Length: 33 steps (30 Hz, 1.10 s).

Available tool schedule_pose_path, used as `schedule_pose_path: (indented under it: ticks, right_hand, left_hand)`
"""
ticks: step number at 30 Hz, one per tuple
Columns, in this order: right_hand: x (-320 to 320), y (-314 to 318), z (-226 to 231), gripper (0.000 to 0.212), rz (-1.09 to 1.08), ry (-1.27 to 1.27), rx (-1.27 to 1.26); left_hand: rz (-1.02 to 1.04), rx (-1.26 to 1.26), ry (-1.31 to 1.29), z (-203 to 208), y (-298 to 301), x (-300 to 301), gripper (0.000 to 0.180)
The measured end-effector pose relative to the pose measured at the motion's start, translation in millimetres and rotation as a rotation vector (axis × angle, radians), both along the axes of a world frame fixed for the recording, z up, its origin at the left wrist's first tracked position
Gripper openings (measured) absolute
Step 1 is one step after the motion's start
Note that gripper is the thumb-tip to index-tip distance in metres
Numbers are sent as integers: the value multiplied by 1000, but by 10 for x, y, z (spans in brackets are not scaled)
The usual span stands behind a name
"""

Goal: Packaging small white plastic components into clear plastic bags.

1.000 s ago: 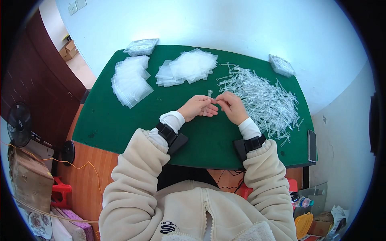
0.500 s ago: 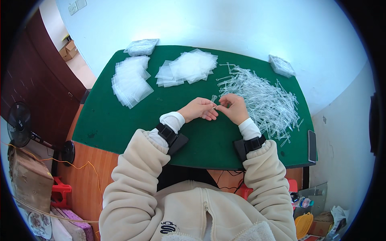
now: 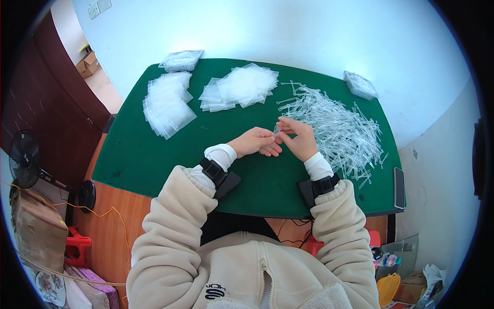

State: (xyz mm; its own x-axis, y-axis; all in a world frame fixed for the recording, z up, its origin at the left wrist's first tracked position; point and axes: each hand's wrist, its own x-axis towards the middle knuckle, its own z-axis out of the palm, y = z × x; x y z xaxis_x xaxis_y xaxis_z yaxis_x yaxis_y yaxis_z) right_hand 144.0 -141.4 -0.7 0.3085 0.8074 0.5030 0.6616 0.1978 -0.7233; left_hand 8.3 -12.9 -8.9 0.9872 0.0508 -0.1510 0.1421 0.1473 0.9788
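My left hand (image 3: 256,141) and right hand (image 3: 297,138) — fingertips pinched together on small clear plastic piece (image 3: 276,130); clear-stick pile (image 3: 339,129) just right — green table (image 3: 154,159).

cream fleece jacket (image 3: 247,268) | white cuffs (image 3: 221,153) | black wrist bands (image 3: 213,172)

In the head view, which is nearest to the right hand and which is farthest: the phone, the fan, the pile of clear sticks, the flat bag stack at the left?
From the right hand:
1. Pile of clear sticks, just to its right, almost touching.
2. Phone, at the table's right edge.
3. Bag stack, on the table's far left.
4. Fan, on the floor, beyond the table's left side.
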Motion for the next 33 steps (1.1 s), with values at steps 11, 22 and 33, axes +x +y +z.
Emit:
schedule_pose_path:
  ticks: [11,22,33]
  right_hand:
    - [544,-57,-296,25,-686,-710,-26]
    - [420,-57,-212,10,-513,-520,-431]
    - [206,-12,-99,8,-240,-239,-305]
  left_hand:
    - [61,4,-43,-42,22,71,24]
    - [131,-15,-60,-58,42,47,23]
    - [592,88,-261,-149,146,70,24]
